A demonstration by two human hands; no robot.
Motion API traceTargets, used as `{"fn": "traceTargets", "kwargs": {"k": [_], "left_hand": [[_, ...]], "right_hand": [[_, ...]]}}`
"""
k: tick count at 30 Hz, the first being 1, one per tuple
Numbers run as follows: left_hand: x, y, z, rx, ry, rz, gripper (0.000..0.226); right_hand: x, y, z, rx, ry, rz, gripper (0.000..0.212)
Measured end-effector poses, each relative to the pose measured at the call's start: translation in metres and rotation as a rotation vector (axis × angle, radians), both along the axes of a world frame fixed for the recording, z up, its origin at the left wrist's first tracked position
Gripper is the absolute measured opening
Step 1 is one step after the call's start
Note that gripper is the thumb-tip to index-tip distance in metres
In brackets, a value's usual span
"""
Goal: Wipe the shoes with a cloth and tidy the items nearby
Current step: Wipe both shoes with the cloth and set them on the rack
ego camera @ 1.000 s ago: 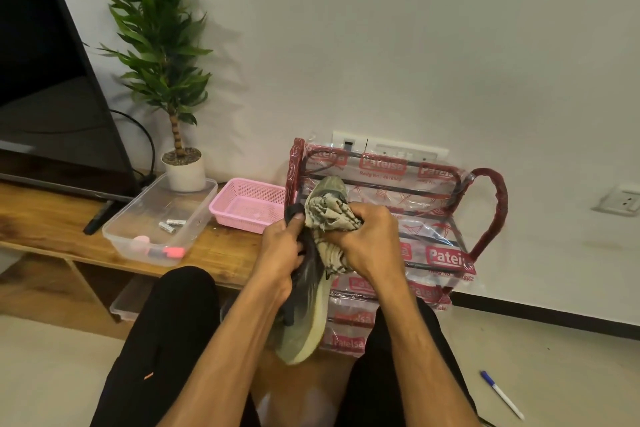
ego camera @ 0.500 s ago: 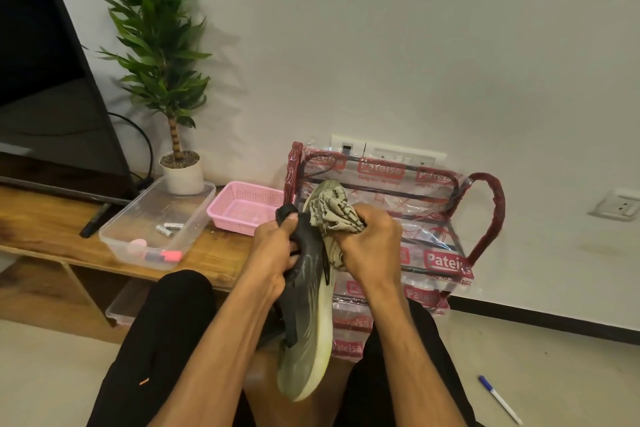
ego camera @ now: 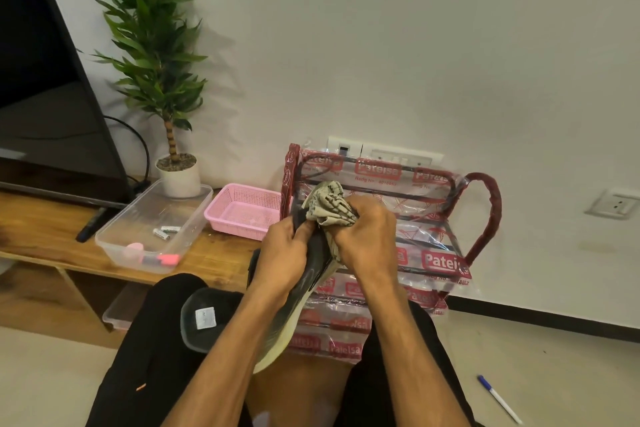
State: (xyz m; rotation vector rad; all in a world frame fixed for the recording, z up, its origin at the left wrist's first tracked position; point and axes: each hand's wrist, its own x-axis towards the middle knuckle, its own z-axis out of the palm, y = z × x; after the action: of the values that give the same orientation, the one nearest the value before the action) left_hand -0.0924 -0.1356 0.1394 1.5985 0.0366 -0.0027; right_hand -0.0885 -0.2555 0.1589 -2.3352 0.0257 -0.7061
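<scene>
Nearest, a pen lies loose on the floor by the right leg, not yet tidied; above the lap the left hand grips a dark shoe, fingers wrapped tight round its upper with the pale sole edge turned outward; a second shoe rests on the left thigh; the right hand is closed on a bunched cloth, pressing it against the toe end. Behind stands a wrapped red rack; on the desk sit a pink basket and a clear box. The risk, I judge: hard rubbing could twist the shoe out of the one-handed grip, or nudge the unheld shoe off the thigh.
</scene>
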Motion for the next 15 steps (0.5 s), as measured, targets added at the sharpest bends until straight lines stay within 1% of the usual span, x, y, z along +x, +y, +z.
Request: {"fn": "traceTargets", "kwargs": {"k": [3,6,9,12,15], "left_hand": [[-0.001,0.000,0.002,0.032,-0.016,0.032,0.021],[-0.002,0.002,-0.002,0.032,0.005,0.060,0.022],[-0.005,0.000,-0.008,0.022,0.012,0.043,0.022],[-0.007,-0.007,-0.007,-0.006,0.002,0.035,0.021],[-0.006,-0.011,-0.004,-0.076,-0.006,0.051,0.023]], "right_hand": [[0.002,0.005,-0.002,-0.045,-0.045,-0.007,0.009],[-0.002,0.004,-0.004,-0.060,0.031,0.048,0.010],[-0.003,-0.002,-0.005,-0.054,0.100,0.102,0.014],[-0.001,-0.004,-0.006,-0.073,0.037,0.019,0.011],[-0.002,-0.001,-0.005,-0.104,-0.056,-0.021,0.018]]}}
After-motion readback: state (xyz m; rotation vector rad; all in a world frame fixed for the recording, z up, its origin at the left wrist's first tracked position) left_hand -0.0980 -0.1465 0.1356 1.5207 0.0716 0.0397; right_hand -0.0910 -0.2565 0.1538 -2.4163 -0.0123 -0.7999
